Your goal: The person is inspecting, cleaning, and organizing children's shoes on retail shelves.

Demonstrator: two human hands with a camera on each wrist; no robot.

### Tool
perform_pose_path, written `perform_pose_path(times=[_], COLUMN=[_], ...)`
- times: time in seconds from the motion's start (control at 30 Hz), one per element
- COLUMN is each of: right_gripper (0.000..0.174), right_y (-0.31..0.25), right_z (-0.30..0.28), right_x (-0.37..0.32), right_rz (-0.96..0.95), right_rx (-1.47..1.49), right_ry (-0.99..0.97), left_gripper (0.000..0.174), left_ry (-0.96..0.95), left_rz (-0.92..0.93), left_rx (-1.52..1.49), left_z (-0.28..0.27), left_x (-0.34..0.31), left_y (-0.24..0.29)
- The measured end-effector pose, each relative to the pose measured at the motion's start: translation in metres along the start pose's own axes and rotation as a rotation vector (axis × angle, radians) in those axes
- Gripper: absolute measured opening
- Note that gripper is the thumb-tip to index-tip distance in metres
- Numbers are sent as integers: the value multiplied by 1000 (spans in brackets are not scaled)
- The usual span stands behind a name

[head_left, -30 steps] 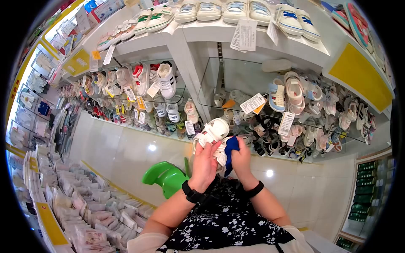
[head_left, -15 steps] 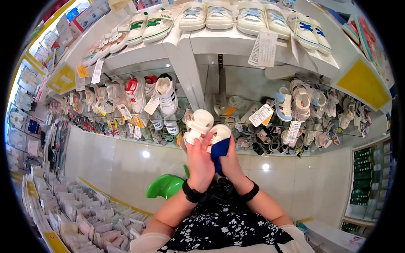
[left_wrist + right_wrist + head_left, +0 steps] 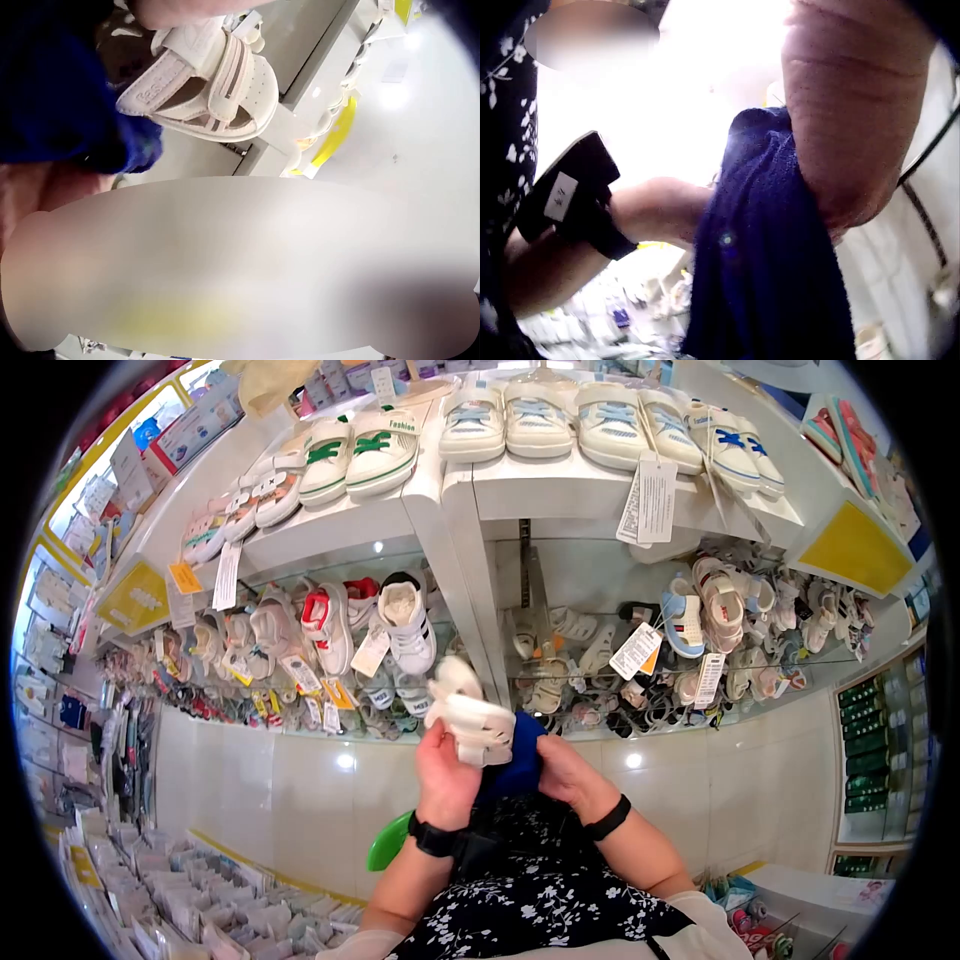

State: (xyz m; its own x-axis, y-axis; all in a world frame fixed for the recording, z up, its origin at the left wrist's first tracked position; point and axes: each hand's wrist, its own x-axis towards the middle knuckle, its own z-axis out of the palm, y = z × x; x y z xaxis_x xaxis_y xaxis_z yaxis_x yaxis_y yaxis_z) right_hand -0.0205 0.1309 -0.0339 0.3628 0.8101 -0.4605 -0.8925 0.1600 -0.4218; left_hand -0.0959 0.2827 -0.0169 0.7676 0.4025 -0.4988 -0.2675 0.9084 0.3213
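My left hand holds a pair of white sandals from the left side, fingers curled on them. Just right of it, my right hand grips a dark blue cloth against the sandals. In the left wrist view a white sandal shows its straps and perforated insole, with the blue cloth beside it. Seen from the right wrist, the blue cloth hangs down from the right hand.
White display shelves with rows of small shoes stand in front. Tagged sneakers sit on the glass shelf. A green stool is on the floor at left, near packaged goods. More goods stand low at right.
The sandals have turned and moved down with both hands, more side-on to the head view. The blue cloth has moved lower, and less of the green stool shows.
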Motion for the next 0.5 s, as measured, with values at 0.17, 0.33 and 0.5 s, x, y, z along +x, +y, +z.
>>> perform_pose_path(times=[0.17, 0.33, 0.5], right_gripper=[38, 41, 57], right_y=[-57, -159, -200], right_z=[20, 70, -12], right_x=[-8, 14, 56], right_rz=[-201, -740, -1227], right_rx=[-221, -252, -1838], right_ry=[-21, 88, 663], left_gripper=[37, 36, 37], left_ry=[-33, -47, 36], left_rz=[50, 68, 61], left_rx=[3, 7, -35], left_z=[-2, -15, -37], left_x=[-15, -22, -25], left_y=[36, 41, 39])
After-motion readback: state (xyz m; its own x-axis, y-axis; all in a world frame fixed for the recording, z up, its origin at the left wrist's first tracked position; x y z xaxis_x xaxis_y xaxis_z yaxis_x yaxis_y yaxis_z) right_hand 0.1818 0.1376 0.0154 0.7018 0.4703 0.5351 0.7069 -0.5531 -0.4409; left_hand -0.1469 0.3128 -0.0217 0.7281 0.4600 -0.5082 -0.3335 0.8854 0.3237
